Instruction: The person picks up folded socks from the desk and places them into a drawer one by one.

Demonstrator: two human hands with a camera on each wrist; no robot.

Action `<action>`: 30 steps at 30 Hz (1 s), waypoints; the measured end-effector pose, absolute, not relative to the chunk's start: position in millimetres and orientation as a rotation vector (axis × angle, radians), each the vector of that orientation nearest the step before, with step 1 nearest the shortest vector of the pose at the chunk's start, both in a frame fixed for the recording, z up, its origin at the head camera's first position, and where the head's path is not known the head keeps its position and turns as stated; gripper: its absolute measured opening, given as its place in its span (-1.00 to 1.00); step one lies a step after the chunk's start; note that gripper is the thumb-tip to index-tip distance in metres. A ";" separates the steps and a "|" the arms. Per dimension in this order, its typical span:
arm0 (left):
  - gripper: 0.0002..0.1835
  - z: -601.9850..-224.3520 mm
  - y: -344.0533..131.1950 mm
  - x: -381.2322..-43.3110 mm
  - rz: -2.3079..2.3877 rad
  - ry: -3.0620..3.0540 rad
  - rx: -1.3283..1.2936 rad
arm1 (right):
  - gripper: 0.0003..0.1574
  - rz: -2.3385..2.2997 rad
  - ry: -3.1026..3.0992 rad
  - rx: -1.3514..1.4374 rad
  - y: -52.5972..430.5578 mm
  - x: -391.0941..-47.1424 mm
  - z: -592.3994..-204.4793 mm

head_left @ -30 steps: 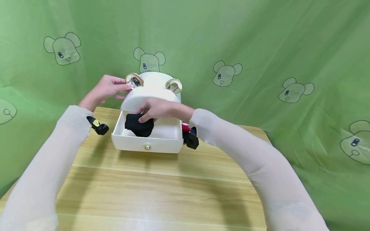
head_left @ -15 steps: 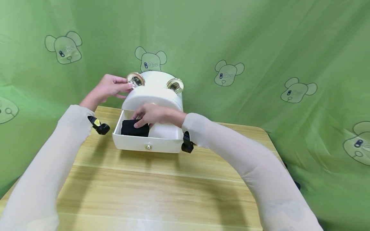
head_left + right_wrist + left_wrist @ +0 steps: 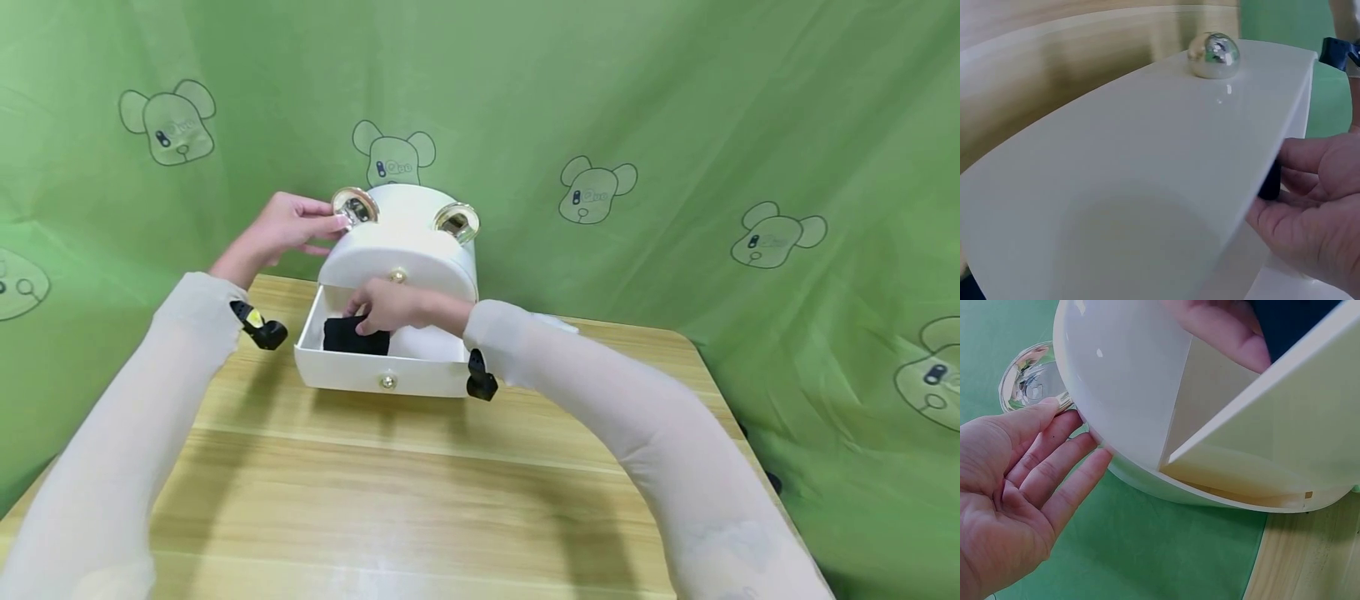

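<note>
A white rounded box [image 3: 420,233] stands toward the back of the table with its lower drawer [image 3: 435,379] pulled out. My left hand [image 3: 288,223] pinches the left gold ear-shaped piece [image 3: 356,206] on the box; in the left wrist view the thumb presses its stem and the other fingers lie beside the box's side. Inside the drawer's left part, my right hand [image 3: 388,305] holds a folded black cloth [image 3: 351,337] between thumb and fingers. In the right wrist view the drawer front hides most of the cloth [image 3: 1270,182].
A second gold ear [image 3: 456,222] sits on the box's right. Gold knobs mark the drawer front [image 3: 387,382] and the upper front [image 3: 398,276]. Part of a white item [image 3: 557,322] shows behind my right sleeve. Behind the wooden table [image 3: 390,492] hangs a green curtain [image 3: 495,100].
My right hand has moved down with the black cloth, which now lies lower and more compact in the drawer. The right forearm now covers the red and black item beside the box. Left hand unchanged.
</note>
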State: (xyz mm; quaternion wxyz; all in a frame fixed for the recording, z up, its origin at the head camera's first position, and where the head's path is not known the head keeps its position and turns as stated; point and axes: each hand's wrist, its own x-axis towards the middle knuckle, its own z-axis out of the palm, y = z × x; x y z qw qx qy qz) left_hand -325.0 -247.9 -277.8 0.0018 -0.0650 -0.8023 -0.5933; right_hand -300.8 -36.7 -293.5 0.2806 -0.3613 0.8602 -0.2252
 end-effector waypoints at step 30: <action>-0.50 -278.0 -247.8 -324.8 -1.855 -2.522 -0.201 | -0.46 0.002 2.638 -1.376 -30.9 -302.8 -319.3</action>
